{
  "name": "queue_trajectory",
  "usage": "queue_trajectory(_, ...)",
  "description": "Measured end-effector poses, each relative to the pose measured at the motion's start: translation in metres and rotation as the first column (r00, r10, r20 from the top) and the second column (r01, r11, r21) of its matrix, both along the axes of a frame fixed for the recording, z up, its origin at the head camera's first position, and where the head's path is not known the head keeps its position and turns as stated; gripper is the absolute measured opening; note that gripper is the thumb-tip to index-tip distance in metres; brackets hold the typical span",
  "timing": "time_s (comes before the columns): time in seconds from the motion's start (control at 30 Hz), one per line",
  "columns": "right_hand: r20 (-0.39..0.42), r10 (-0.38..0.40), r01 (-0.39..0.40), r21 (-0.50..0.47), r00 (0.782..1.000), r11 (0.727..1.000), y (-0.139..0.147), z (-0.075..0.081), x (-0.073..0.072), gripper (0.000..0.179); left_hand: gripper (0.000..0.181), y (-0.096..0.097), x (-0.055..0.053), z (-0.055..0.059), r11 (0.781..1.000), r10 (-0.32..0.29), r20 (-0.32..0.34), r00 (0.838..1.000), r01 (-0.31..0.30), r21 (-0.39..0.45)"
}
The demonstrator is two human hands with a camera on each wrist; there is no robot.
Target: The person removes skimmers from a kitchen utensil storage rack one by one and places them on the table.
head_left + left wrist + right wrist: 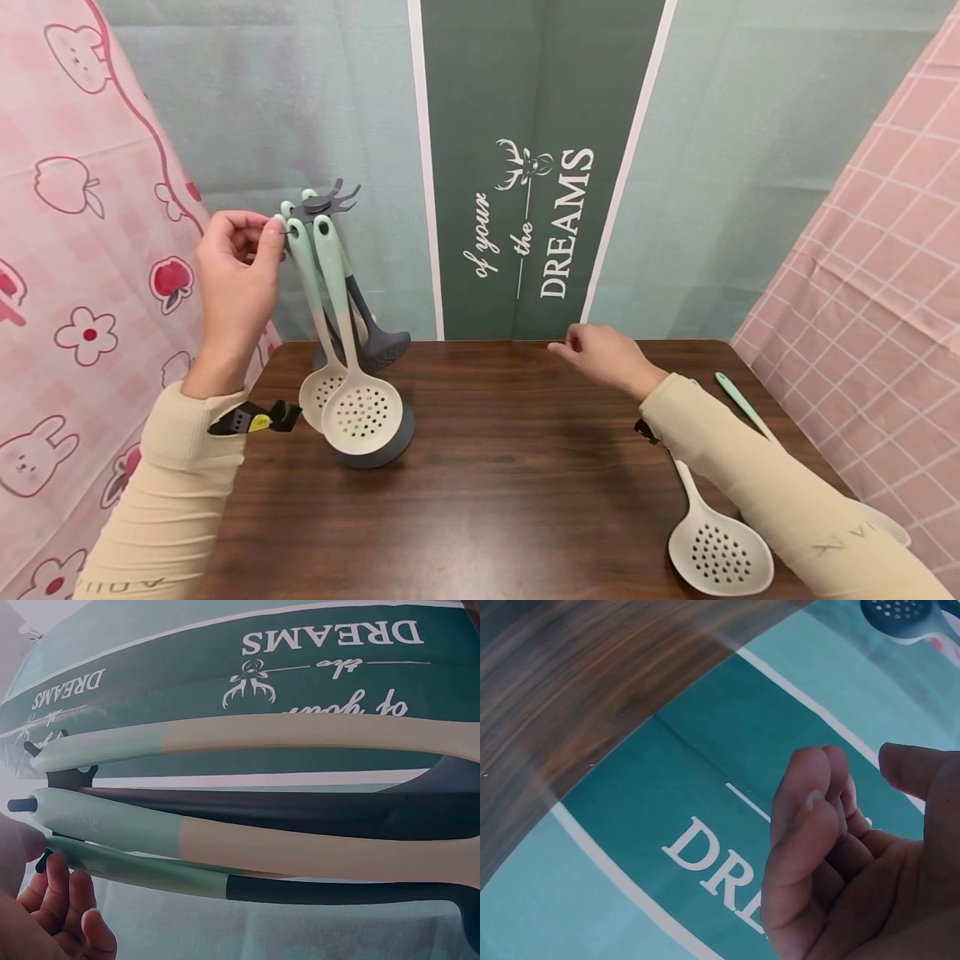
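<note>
On the left side of the table stands a dark grey utensil rack, its hooked top hung with several mint-handled kitchen tools. My left hand is up at that top. Its thumb and fingertips pinch the end of a mint handle with a dark neck, right at the hook; the head of this utensil is hidden in the head view. A cream skimmer hangs in front, with a second cream perforated tool beside it. My right hand, fingers loosely curled, holds nothing over the table's far edge.
The rack's round base sits under the skimmers. A dark perforated tool hangs behind. At the right, another cream skimmer and a mint handle lie on the wooden table, partly under my right sleeve. Cloth curtains enclose the table.
</note>
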State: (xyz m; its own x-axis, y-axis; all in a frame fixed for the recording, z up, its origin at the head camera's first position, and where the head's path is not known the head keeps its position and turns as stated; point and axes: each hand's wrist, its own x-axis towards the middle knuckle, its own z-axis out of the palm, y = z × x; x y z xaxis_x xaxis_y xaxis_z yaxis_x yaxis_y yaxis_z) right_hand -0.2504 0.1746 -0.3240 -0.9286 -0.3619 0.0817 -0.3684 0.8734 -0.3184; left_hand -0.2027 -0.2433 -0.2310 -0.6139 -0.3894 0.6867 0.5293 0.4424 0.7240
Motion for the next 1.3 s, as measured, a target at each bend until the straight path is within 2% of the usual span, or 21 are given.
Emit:
queue_trajectory(0.47,-0.058,0.018,-0.018,-0.006,0.998,1.000,-0.036,0.018,0.001,0.036,0.008,0.001,0.003,0.001,1.000,0.009,-0.005,1.000,-0.009,-0.008)
queue_trajectory(0.83,-0.055,0.019,-0.020,-0.015,0.998,1.000,-0.061,0.034,0.004,0.035,0.006,0.002,0.004,0.002,1.000,0.023,0.016,1.000,-0.022,-0.015)
queue_trajectory(1.3,-0.091,0.096,-0.101,-0.049,0.991,0.994,-0.093,0.051,0.008,0.033,0.004,0.001,0.006,0.004,0.998,0.033,0.029,0.999,-0.032,-0.049)
